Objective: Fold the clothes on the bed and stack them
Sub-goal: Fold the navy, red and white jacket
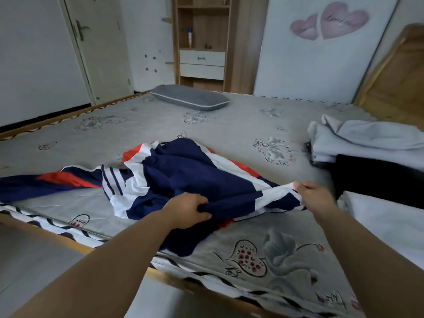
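Both of my hands are on the navy, white and red jacket (pixel 183 177), which lies rumpled across the near half of the bed (pixel 229 125). My left hand (pixel 191 210) grips a bunched navy fold at the garment's near edge, thumb on the side toward me and fingers curled over the far side. My right hand (pixel 315 195) pinches a white-and-navy edge farther right, the cloth drawn into a taut ridge between my two fists. One sleeve of the jacket trails off to the left along the mattress, showing a red wedge and thin navy stripes on white. A dark flap of the same garment hangs toward the near edge of the bed, below my left wrist.

To my right, near the bed's right side, sits a pile of light grey-white clothes (pixel 367 141), loosely heaped, with a black garment (pixel 376 180) just in front of it and touching it. Nearer still, at the right edge of view, lies a white fabric piece (pixel 387 223); I cannot tell what it is. The bedcover is grey with heart and flower prints. A grey pillow (pixel 190 97) rests at the far edge of the bed, well apart from the jacket. Beyond it stands a wooden shelf unit (pixel 202 42) with two white drawers, a closed door (pixel 101 47) to its left, and a white panel with two pink hearts (pixel 330 21) to its right.
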